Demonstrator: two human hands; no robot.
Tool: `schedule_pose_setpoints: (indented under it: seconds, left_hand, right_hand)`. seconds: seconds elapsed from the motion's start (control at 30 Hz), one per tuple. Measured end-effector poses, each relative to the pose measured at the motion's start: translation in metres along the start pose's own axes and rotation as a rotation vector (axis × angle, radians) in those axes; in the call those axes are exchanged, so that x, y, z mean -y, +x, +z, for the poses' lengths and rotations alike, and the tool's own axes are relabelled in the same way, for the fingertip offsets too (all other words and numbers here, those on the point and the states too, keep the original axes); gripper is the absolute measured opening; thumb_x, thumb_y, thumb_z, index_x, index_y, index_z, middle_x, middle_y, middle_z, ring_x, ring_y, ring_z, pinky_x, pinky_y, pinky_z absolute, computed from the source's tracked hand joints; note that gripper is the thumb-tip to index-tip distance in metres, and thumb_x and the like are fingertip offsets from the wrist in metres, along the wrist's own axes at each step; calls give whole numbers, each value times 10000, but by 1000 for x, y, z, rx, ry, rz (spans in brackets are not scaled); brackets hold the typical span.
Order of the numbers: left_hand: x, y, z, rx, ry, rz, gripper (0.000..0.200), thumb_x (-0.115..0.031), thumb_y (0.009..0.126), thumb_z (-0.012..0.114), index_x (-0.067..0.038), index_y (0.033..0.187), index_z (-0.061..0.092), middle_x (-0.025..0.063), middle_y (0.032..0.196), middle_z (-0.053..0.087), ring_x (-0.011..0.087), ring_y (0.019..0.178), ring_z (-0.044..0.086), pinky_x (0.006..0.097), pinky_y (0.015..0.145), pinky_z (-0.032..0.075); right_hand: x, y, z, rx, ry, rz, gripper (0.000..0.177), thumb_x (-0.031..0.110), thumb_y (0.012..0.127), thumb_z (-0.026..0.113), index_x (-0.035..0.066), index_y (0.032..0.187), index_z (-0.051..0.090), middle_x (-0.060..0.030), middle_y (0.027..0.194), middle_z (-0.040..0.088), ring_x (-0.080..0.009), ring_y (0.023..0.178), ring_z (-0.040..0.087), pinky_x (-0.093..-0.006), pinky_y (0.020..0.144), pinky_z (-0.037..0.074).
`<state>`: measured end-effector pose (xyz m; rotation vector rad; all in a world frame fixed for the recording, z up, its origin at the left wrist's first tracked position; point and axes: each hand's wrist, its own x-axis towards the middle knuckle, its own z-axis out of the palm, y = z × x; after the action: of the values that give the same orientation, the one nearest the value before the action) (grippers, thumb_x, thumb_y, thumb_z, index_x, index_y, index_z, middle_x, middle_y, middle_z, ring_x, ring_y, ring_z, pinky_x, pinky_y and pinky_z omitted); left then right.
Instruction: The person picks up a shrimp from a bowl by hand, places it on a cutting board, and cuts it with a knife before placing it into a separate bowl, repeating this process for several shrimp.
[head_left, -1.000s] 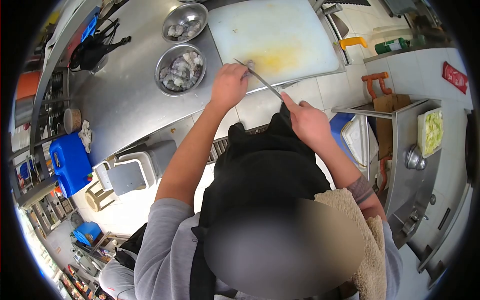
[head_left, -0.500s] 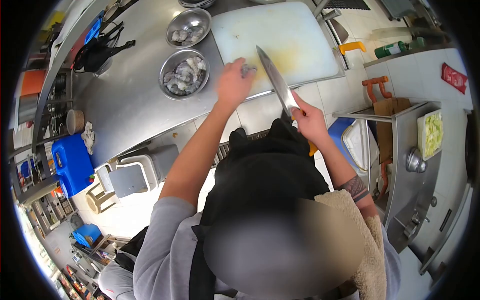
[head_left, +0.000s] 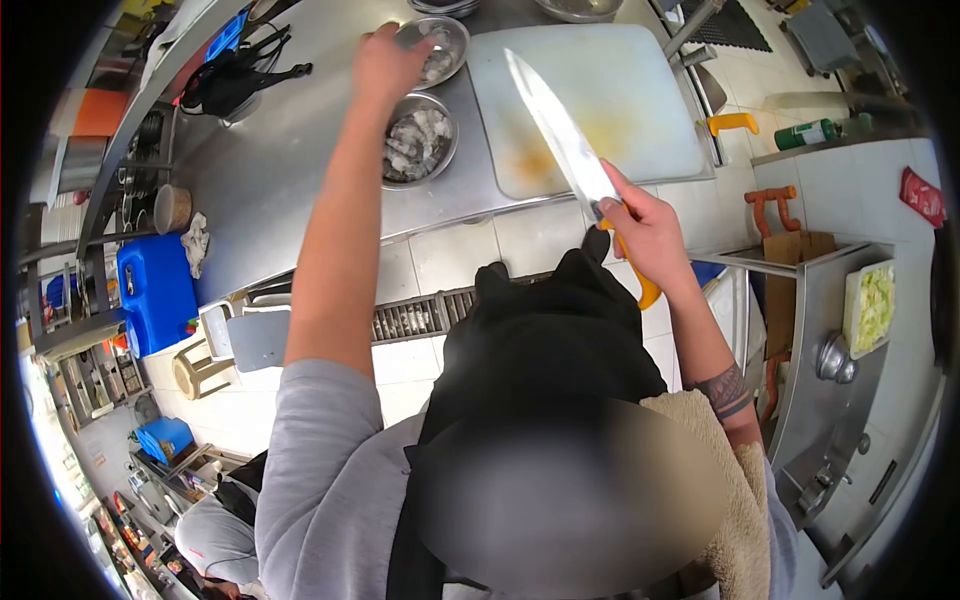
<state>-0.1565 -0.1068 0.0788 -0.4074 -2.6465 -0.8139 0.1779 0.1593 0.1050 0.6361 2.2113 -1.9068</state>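
My left hand (head_left: 390,65) is over the left rim of the far steel bowl (head_left: 462,52), its thumb and fingers apart. Peeled grey shrimp (head_left: 437,66) lie in that bowl. A nearer steel bowl (head_left: 452,160), below my left hand and wrist, contains more grey shrimp (head_left: 416,143). In my right hand (head_left: 645,228) is the yellow handle of a large kitchen knife (head_left: 556,122). Its blade points up and left, over the near part of a white cutting board (head_left: 610,75). Yellow and orange-brown stains mark the board.
The bowls and board stand on a steel table (head_left: 290,190). A black strapped item (head_left: 225,88) lies at its left. On the floor side are a blue jerrycan (head_left: 155,290) and a drain grate (head_left: 425,315). A tub of chopped greens (head_left: 870,308) is at right.
My left hand has moved from the board's near left edge, where it held a shrimp, up and left to the far bowl. The knife stays in my right hand, over the board.
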Motion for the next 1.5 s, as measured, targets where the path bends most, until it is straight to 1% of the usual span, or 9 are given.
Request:
schedule_pose_setpoints:
  seconds: [0.03, 0.17, 0.5, 0.57, 0.7, 0.77, 0.83, 0.9, 1.5]
  left_hand:
    - [13, 5, -9, 16, 169, 20, 426, -319, 944, 798, -119, 1320, 804, 188, 1090, 822, 372, 1023, 793, 487, 931, 615]
    - [42, -32, -42, 755, 363, 14, 373, -210, 936, 772, -178, 1305, 816, 138, 1324, 780, 414, 1217, 727, 514, 1015, 593]
    - [95, -86, -22, 515, 221, 451, 205, -113, 933, 737, -90, 1137, 742, 127, 1109, 786, 385, 1106, 721, 557, 946, 565]
    - [83, -78, -25, 622, 70, 77, 238, -146, 947, 748, -71, 1170, 719, 164, 1065, 778, 399, 1068, 725, 549, 933, 567]
    - [-2, -81, -25, 424, -260, -79, 217, -154, 969, 734, -38, 1150, 709, 186, 1057, 781, 406, 1058, 733, 550, 919, 569]
    - [-51, -89, -11, 326, -297, 42, 206, -139, 954, 732, -43, 1135, 718, 174, 1064, 782, 381, 1061, 739, 541, 942, 561]
    - [-67, -107, 30, 188, -149, 466, 236, -166, 924, 744, -56, 1132, 736, 155, 1062, 774, 358, 1047, 739, 509, 968, 554]
    - [-80, -136, 66, 422, 74, 514, 249, -195, 908, 738, -74, 1126, 747, 136, 1076, 769, 346, 1078, 724, 488, 1006, 534]
    - [-76, -149, 81, 542, -156, 433, 243, -143, 960, 723, -121, 1183, 816, 99, 1116, 791, 340, 1094, 721, 497, 978, 533]
  right_hand:
    - [-5, -2, -3, -23, -8, -19, 552, 133, 1081, 689, 193, 1625, 619, -10, 826, 690, -59, 545, 528, -262, 547, 486]
    - [-40, -15, -12, -66, -7, 24, 552, 131, 1088, 677, 184, 1633, 609, -38, 830, 719, -62, 529, 548, -267, 534, 495]
    - [-76, -49, -12, -74, 47, 187, 564, 95, 1102, 647, 148, 1658, 568, -58, 857, 729, -77, 543, 566, -262, 516, 483]
    - [-78, -50, -12, -90, 52, 190, 564, 97, 1102, 648, 147, 1658, 569, -58, 856, 727, -81, 544, 567, -265, 517, 485]
    - [-91, -50, -14, -124, 110, 150, 576, 123, 1094, 660, 146, 1661, 562, -67, 830, 725, -86, 533, 568, -271, 513, 490]
    - [-94, -47, -15, -135, 148, 125, 586, 141, 1088, 665, 139, 1664, 556, -73, 807, 723, -84, 522, 567, -272, 509, 490]
    - [-94, -45, -13, -108, 183, 167, 588, 139, 1087, 669, 132, 1664, 554, -86, 826, 730, -96, 520, 575, -280, 508, 495]
    - [-99, -39, -11, -99, 220, 189, 591, 139, 1085, 672, 132, 1664, 553, -95, 838, 732, -100, 517, 575, -283, 508, 498]
    - [-100, 30, -45, 62, 31, 144, 567, 186, 1061, 666, 215, 1625, 618, -101, 836, 732, -117, 485, 572, -302, 525, 533]
